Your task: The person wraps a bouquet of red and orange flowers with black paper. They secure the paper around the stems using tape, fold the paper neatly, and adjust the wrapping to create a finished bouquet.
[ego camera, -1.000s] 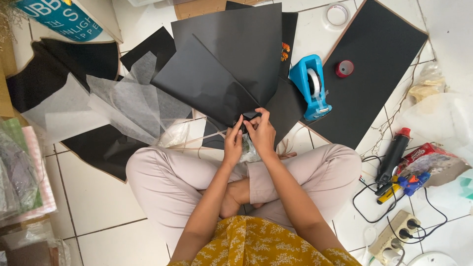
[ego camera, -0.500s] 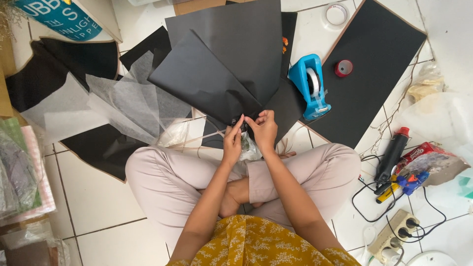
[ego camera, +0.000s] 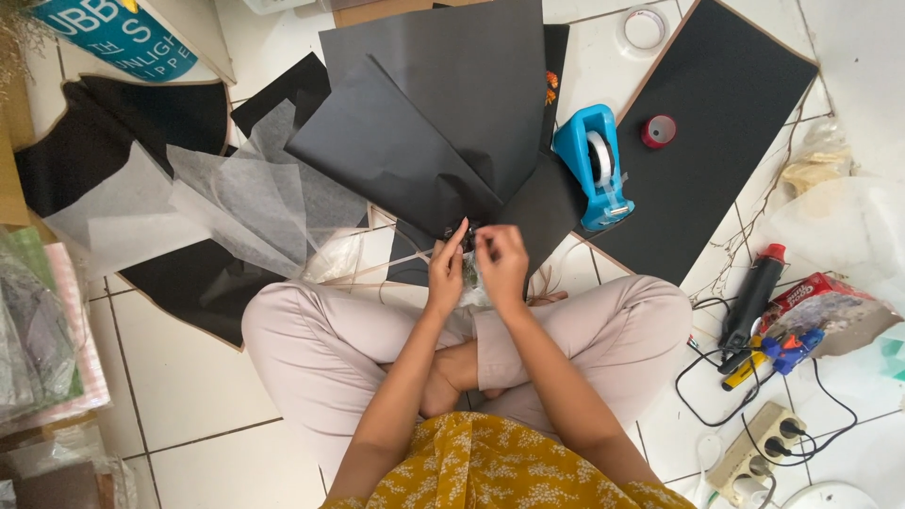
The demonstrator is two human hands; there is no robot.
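Both hands have barely shifted, remaining pinched together at the gathered base of the black paper sheets (ego camera: 443, 132). Left hand (ego camera: 446, 270) and right hand (ego camera: 501, 267) grip that bunched base between fingertips, just before the crossed legs, with the blue tape dispenser (ego camera: 594, 165) near on the floor.

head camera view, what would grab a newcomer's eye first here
Most striking is the fan of black paper sheets spread on the white tiled floor, gathered to a point where the left hand and right hand pinch them together above crossed legs. Just right of the hands stands a bright blue tape dispenser, and pale tissue sheets splay out to the left.
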